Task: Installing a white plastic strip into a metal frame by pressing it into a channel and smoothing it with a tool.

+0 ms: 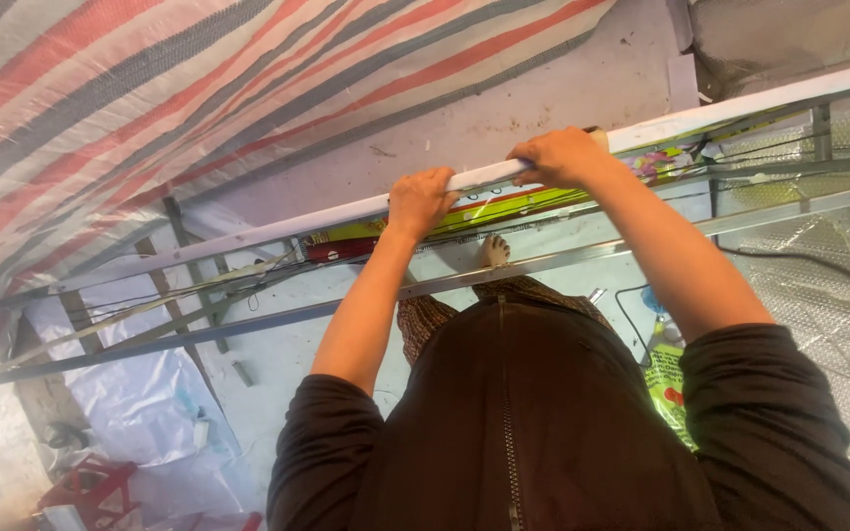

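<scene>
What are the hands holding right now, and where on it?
Both the left hand and the right hand grip a long white bar, side by side around its middle stretch, fingers curled over the top.

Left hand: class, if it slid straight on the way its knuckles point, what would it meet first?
The left hand grips the white bar and points up-frame. Beyond it lies bare grey floor, then probably the striped tarpaulin; depth is unclear.
</scene>
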